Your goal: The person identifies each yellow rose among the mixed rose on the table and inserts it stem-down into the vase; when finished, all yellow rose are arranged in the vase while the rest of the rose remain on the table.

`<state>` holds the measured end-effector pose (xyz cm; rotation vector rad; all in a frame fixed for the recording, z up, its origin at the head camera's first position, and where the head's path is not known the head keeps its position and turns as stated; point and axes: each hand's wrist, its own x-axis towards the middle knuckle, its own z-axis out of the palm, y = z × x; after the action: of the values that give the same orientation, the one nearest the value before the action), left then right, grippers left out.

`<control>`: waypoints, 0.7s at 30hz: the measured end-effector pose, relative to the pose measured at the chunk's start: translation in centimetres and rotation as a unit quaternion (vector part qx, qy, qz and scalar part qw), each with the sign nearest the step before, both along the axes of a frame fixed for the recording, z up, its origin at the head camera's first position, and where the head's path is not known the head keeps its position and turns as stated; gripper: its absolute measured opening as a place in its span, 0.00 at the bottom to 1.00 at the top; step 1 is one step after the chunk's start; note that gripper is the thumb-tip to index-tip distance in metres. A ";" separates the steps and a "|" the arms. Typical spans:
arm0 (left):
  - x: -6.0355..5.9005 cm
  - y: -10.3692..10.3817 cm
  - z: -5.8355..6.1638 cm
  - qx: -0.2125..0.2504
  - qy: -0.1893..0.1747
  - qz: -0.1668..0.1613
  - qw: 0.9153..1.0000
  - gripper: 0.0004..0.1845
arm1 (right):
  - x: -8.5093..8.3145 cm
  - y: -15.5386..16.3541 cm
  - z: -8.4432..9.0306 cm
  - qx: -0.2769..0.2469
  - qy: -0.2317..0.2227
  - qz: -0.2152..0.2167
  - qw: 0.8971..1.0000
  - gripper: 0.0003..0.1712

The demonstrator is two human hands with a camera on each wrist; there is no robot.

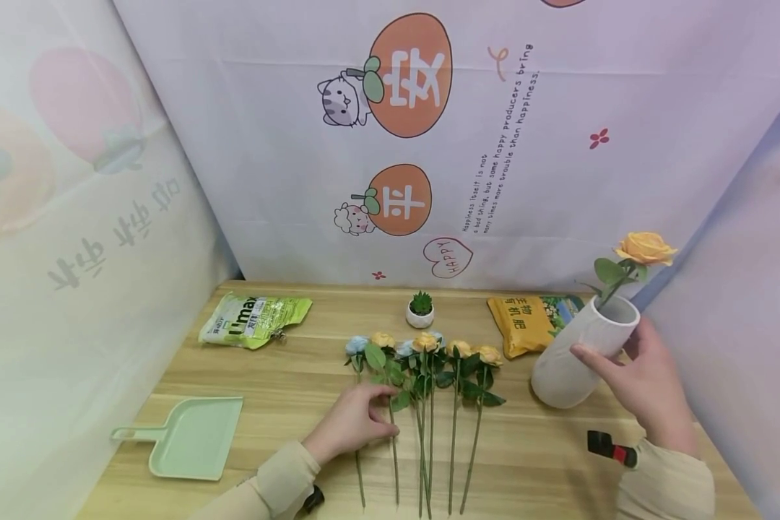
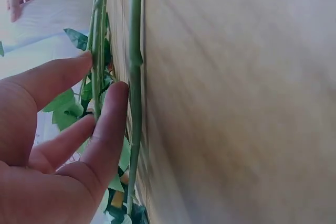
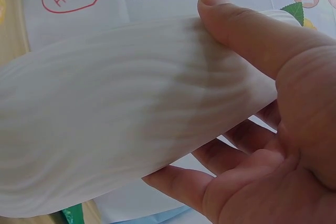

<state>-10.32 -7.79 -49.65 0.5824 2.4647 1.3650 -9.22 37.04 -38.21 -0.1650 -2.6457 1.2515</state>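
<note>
Several artificial roses (image 1: 429, 354), orange and pale blue, lie side by side on the wooden table (image 1: 286, 390) with their stems pointing toward me. My left hand (image 1: 364, 415) rests on the table at the left of the row, and its thumb and fingers (image 2: 113, 114) pinch a green stem (image 2: 97, 51); another stem (image 2: 135, 51) lies just beside it. At the right, my right hand (image 1: 627, 368) grips a white ribbed vase (image 1: 581, 354) near its mouth and holds it tilted. One orange rose (image 1: 645, 248) stands in it. The thumb (image 3: 236, 24) presses on the vase (image 3: 115, 124).
A pale green dustpan (image 1: 188, 437) lies front left. A green bag (image 1: 255, 320), a small potted succulent (image 1: 420, 309) and an orange bag (image 1: 533, 323) line the back. A black and red object (image 1: 612, 448) sits near my right wrist. Printed cloth walls enclose the table.
</note>
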 end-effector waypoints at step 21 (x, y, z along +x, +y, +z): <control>-0.7 0.7 4.0 0.134 0.031 0.078 0.987 0.35 | 0.1 -0.2 0.2 -0.005 0.002 0.003 1.000 0.61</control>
<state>-11.05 -7.06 -45.63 0.5035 2.4360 1.7824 -9.11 36.88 -37.99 -0.1571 -2.6393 1.2647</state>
